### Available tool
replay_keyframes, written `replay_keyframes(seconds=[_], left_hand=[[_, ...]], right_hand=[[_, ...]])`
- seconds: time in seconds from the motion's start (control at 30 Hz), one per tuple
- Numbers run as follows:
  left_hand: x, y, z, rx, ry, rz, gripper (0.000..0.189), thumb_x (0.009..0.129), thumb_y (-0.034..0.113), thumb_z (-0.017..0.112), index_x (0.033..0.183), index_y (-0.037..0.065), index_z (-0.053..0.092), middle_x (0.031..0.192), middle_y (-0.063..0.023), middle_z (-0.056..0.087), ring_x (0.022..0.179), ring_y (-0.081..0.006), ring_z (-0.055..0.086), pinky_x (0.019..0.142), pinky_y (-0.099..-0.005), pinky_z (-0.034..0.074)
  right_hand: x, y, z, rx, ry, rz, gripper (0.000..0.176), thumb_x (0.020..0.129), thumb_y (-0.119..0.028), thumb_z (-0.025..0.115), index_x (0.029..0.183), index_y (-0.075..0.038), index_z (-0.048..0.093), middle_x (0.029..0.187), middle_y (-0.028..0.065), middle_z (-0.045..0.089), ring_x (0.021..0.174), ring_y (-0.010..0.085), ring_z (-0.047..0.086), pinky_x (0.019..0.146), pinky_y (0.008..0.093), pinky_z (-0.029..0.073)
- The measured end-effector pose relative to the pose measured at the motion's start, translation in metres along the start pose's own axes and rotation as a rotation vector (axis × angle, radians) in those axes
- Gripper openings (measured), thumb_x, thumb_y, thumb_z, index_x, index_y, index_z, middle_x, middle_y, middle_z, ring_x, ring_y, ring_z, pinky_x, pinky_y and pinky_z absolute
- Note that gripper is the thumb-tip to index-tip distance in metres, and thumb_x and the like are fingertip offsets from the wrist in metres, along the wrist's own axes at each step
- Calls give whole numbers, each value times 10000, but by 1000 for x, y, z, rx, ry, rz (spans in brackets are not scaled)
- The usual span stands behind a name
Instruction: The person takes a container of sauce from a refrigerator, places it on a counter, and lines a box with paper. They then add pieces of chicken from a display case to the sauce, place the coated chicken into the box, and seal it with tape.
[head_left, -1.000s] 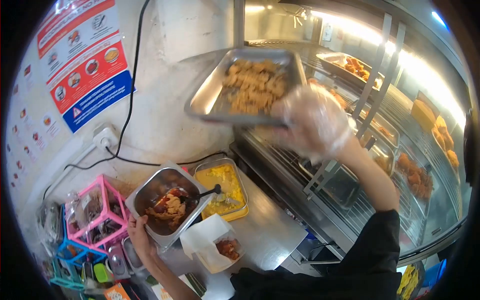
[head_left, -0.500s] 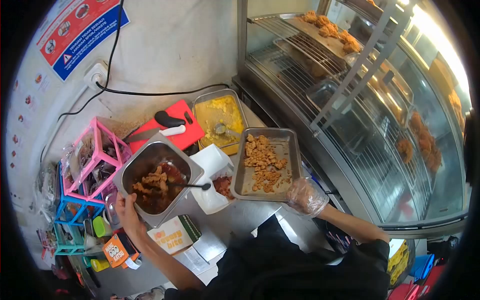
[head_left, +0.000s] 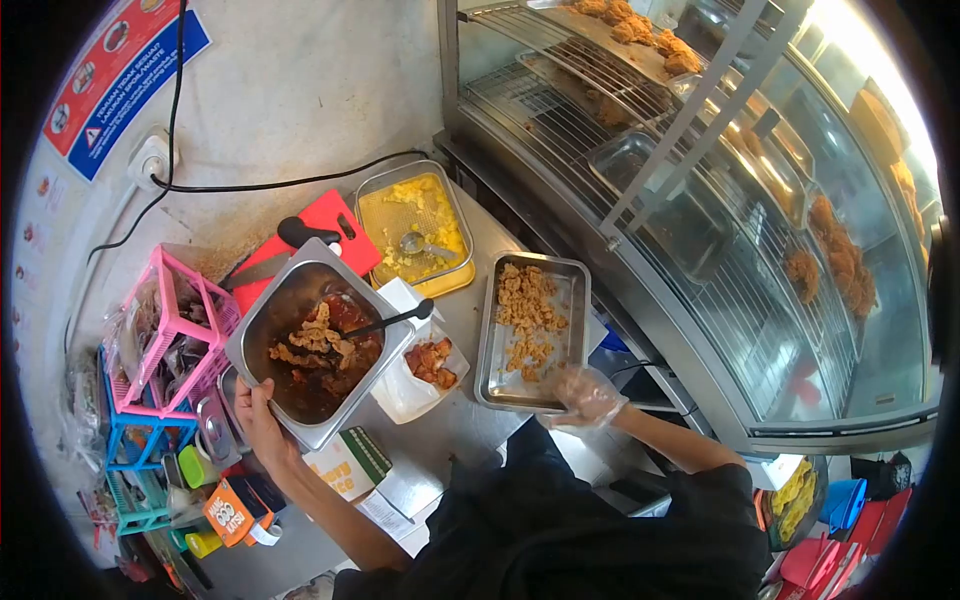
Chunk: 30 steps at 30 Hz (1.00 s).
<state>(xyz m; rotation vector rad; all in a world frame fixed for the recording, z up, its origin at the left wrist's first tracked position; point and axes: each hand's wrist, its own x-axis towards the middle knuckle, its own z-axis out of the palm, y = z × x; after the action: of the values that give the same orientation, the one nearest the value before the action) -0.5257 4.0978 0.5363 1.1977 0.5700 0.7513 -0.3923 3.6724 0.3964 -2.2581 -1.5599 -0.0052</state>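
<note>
My left hand (head_left: pixel 262 425) grips the near-left rim of a deep steel pan (head_left: pixel 257 345), thumb over the edge. Inside it, fried chicken pieces (head_left: pixel 318 338) lie in dark red sauce with a black-handled utensil (head_left: pixel 395 318) leaning out over the right rim. My right hand (head_left: pixel 583 398), in a clear plastic glove, is closed at the near-right corner of a shallow metal tray (head_left: pixel 574 340); some fingertips are blurred. Crispy fried bits (head_left: pixel 528 310) cover part of the tray. Between the two containers stands an open white paper box (head_left: pixel 400 392) with reddish sauced pieces (head_left: pixel 430 363).
Behind are a yellow-smeared tray (head_left: pixel 455 205) with a ladle, and a red cutting board (head_left: pixel 362 245) with knives. A glass display case (head_left: pixel 650 250) of fried chicken borders the right. Pink baskets (head_left: pixel 165 330) and an orange box (head_left: pixel 230 512) stand left. A printed carton (head_left: pixel 345 465) lies in front.
The view has shifted, moving the background left. The metal tray has moved right, away from the paper box, with my right hand at its corner. My left hand still holds the pan.
</note>
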Motion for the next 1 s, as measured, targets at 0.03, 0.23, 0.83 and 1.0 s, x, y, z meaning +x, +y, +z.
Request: replay_keyframes(seconds=[0.03,0.23,0.83,1.0], left_hand=[[0,-3,0,-20,-13,2,180,779,0,503,951,34,548,892,-51,597,791,-112,551,717,-229,449],[-3,-26,10,-10,-6,-22,192,763,-7,513,949,24,547,898,-48,598,789,-107,547,719,-230,440],[-8,-48,21,48,-62,-145,195,717,-69,501,893,6,538,862,-47,590,749,-84,525,720,-208,409],[-6,-55,37,95,-48,-168,184,716,-64,512,879,12,552,836,-35,591,732,-80,525,709,-208,412]], right_hand=[[21,-4,-20,155,-250,219,547,815,-426,506,1174,-21,435,1120,210,472,1077,354,446,942,468,331],[129,67,25,-130,182,691,594,791,-399,522,1276,-98,357,1218,206,396,1186,365,330,986,488,270],[156,93,17,165,137,857,298,778,-294,501,945,-55,564,928,230,590,874,383,569,757,470,433],[143,113,21,840,376,807,188,784,-205,558,905,-61,560,763,79,584,681,145,548,623,302,458]])
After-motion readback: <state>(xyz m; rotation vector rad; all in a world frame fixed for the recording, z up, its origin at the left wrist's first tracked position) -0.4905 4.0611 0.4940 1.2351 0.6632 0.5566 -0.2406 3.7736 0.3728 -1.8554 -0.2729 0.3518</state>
